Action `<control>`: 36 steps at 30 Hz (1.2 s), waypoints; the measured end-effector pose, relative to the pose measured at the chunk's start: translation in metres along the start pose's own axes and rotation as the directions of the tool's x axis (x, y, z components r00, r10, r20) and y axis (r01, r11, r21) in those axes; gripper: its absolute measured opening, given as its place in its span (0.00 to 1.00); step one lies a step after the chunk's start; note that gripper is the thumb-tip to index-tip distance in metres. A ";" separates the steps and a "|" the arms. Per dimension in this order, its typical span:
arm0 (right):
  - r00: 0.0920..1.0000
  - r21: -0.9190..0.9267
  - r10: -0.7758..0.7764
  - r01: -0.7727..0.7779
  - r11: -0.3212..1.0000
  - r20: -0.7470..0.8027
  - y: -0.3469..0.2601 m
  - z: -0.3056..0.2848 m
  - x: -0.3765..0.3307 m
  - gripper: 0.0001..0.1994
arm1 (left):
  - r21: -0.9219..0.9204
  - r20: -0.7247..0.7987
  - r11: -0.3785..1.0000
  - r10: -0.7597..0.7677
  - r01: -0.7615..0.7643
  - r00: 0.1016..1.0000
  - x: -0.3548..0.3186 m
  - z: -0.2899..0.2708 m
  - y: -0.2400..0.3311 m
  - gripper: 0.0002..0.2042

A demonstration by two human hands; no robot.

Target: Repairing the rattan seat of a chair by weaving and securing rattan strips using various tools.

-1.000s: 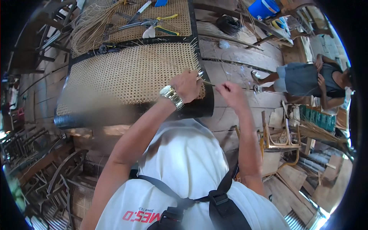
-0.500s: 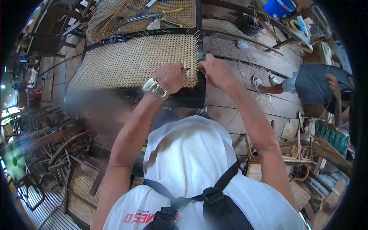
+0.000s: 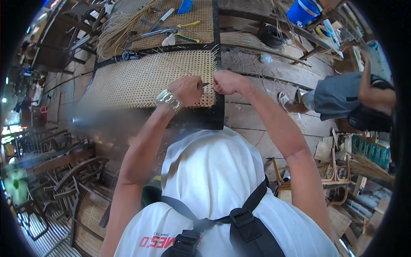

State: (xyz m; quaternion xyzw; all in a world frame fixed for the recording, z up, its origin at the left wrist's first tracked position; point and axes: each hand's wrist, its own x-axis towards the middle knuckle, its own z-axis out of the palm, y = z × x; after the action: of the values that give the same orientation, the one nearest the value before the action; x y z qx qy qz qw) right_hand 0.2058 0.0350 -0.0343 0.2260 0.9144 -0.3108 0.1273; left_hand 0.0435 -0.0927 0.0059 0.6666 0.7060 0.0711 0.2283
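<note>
A woven cane panel (image 3: 145, 77) in a black frame (image 3: 217, 107) lies on the plank floor in front of me. My left hand (image 3: 188, 90), with a gold watch on its wrist, rests on the weave near the panel's right edge with its fingers curled. My right hand (image 3: 227, 81) is a closed fist just beside it, over the frame's right rail. A thin cane strand (image 3: 206, 85) runs between the two hands, and both seem to pinch it. The fingertips are hidden.
Beyond lies a second cane panel (image 3: 201, 13) carrying yellow-handled pliers (image 3: 188, 25) and other tools, beside a bundle of loose cane (image 3: 120, 30). A blue bucket (image 3: 302, 10) stands far right. Another person (image 3: 342, 98) sits at the right. Chair frames (image 3: 64, 171) are stacked at the left.
My right hand has moved left to meet my left hand at the panel's right edge. Both hands have shifted slightly up the weave, and the view has tilted.
</note>
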 end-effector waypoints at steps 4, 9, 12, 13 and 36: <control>0.976 0.263 0.156 -0.113 0.958 -0.149 -0.010 0.000 -0.012 0.07 | -0.119 -0.046 0.992 0.029 -0.034 0.999 0.007 0.001 -0.014 0.13; 0.940 0.480 0.319 -0.228 0.847 -0.117 0.002 0.007 -0.013 0.09 | -0.169 0.023 0.983 0.081 -0.076 0.996 0.019 0.001 -0.022 0.14; 0.896 0.455 0.436 -0.422 0.784 0.078 -0.005 0.000 -0.010 0.10 | -0.200 0.033 0.971 0.143 -0.134 0.989 0.024 0.003 -0.031 0.15; 0.874 0.430 0.473 -0.470 0.771 0.107 -0.007 -0.001 -0.010 0.11 | -0.216 0.058 0.968 0.146 -0.130 0.988 0.025 0.002 -0.031 0.15; 0.668 0.863 0.665 -0.501 0.070 0.334 -0.024 0.007 -0.035 0.07 | -0.425 0.017 0.857 0.329 -0.291 0.944 0.060 0.036 -0.026 0.14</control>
State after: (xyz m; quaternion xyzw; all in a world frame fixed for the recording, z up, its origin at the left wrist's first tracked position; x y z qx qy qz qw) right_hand 0.2250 0.0022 -0.0139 0.6240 0.4127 -0.6631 0.0244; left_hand 0.0345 -0.0444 -0.0499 0.7100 0.5468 0.2260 0.3820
